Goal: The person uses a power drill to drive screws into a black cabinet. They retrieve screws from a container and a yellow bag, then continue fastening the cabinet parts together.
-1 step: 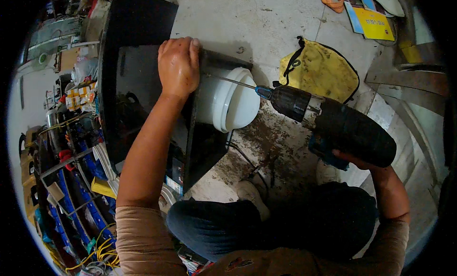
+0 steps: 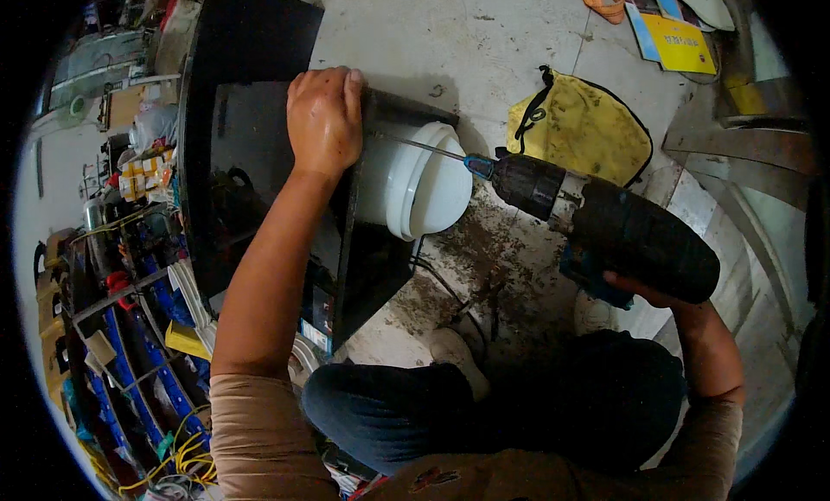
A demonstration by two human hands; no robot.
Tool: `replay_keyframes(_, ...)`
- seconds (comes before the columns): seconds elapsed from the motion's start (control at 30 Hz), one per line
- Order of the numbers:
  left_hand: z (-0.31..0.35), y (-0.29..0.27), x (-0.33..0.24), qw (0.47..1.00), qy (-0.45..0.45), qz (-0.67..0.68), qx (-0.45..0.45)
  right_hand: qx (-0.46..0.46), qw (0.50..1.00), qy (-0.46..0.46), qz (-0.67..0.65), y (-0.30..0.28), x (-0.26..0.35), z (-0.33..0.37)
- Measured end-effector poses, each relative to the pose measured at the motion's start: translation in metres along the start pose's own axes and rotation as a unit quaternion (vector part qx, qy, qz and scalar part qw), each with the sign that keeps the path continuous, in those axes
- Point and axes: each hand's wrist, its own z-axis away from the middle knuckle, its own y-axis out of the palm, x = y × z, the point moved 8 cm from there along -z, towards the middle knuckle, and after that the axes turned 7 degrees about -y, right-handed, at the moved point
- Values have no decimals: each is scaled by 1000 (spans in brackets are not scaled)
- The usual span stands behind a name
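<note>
My right hand (image 2: 638, 287) is wrapped round the handle of a dark power drill (image 2: 644, 237). From its chuck a long thin bit (image 2: 424, 146) reaches left to the side of a black box-shaped cabinet (image 2: 259, 121). Whether the tip is in the panel or only touching it, I cannot make out. Over the cabinet's top edge lies my left hand (image 2: 324, 125), closed on it with the fingertips hidden. A white round plastic bucket (image 2: 441, 185) lies tilted against that side panel, below the bit.
A dirty yellow pouch (image 2: 579, 125) with black trim lies beyond the drill. Booklets (image 2: 679, 43) and an orange strap (image 2: 603, 1) are at the far right. Dirt and a black cable (image 2: 454, 298) lie near my shoes (image 2: 458, 358). Cluttered shelving (image 2: 130, 354) stands on the left.
</note>
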Motion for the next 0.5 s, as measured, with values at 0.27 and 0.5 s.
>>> replay_keyframes(0.27,2,1,4,1000,3,-2,-2,8,995,44,-88,0,2,-10)
replay_keyframes(0.5,0,2,3,1000,-12,-7,12,17,999,30,-18,2,-5,1)
